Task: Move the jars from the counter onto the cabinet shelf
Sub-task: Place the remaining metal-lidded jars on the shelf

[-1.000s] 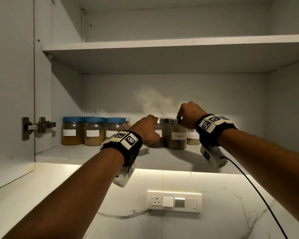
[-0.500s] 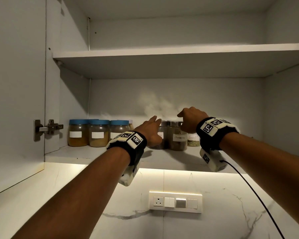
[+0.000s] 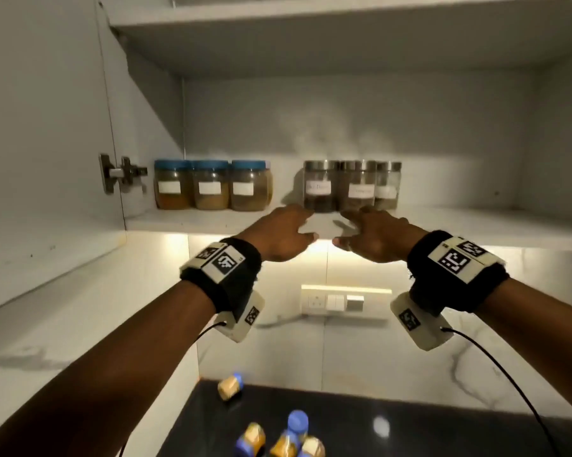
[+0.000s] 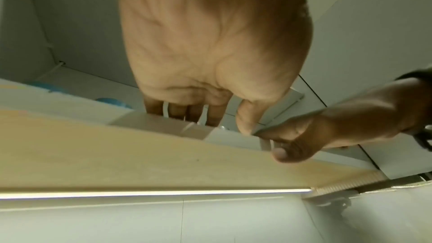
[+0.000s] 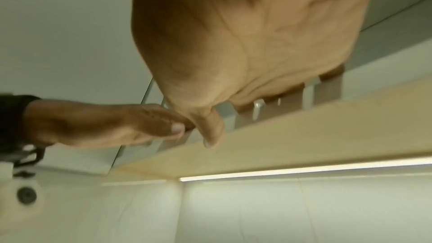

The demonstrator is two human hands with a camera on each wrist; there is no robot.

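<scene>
Three steel-lidded glass jars (image 3: 352, 186) stand in a row on the lower cabinet shelf (image 3: 459, 222), mid-right. Three blue-lidded jars (image 3: 212, 186) stand together at the shelf's left. My left hand (image 3: 283, 232) and right hand (image 3: 373, 234) hang empty just in front of the shelf edge, fingers spread and relaxed, below the steel-lidded jars. The left wrist view shows my left hand (image 4: 210, 62) palm with straight fingers over the shelf edge; the right wrist view shows my right hand (image 5: 257, 53) the same way. Several small blue-capped jars (image 3: 281, 437) stand on the dark counter (image 3: 409, 430) below.
The cabinet door (image 3: 40, 143) stands open at the left, with its hinge (image 3: 119, 173) beside the blue-lidded jars. An upper shelf (image 3: 311, 14) runs overhead. A switch plate (image 3: 344, 301) sits on the marble wall below the lit shelf underside. Wrist cables trail from both arms.
Both hands let go of the steel-lidded jars and drew back and down from the shelf, fingers opening. My view tilted down, bringing the counter and its jars into sight.
</scene>
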